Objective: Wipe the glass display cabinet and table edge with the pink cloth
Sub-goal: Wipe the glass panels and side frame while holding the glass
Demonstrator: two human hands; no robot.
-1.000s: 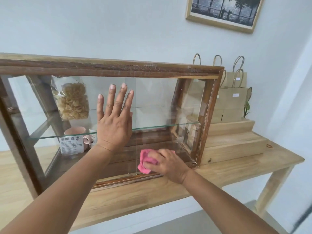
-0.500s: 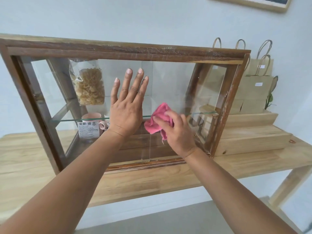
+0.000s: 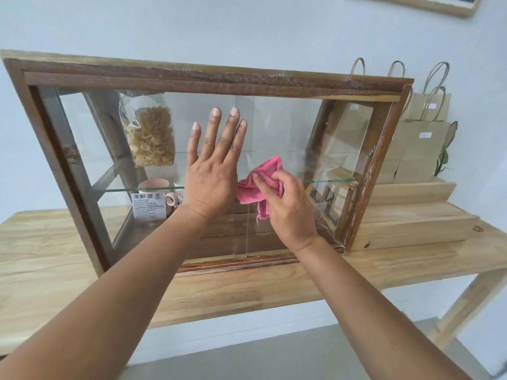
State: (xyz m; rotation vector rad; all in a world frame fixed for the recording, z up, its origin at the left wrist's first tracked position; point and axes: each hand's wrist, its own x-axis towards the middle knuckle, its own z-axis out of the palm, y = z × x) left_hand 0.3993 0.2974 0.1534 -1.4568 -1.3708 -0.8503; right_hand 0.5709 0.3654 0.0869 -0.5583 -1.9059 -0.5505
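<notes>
Softly bunched in the right hand (image 3: pixel 288 212), the pink cloth (image 3: pixel 260 182) presses mid-pane on the glass display cabinet (image 3: pixel 274 119) along the table (image 3: pixel 247 292)'s back edge; left hand (image 3: pixel 211 176) lies flat, fingers spread. Limp, light cloth; fragile glass.

A pale wall (image 3: pixel 247 28) is seen above the fingers; a framed picture (image 3: pixel 428 2) hangs upper right, grey floor (image 3: pixel 274 357) below.

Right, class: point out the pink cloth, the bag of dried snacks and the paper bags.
pink cloth (image 3: pixel 267 171): head view, on its bunched upper fold.
bag of dried snacks (image 3: pixel 151 135): head view, on the pale contents.
paper bags (image 3: pixel 419 149): head view, front bag's face.
</notes>
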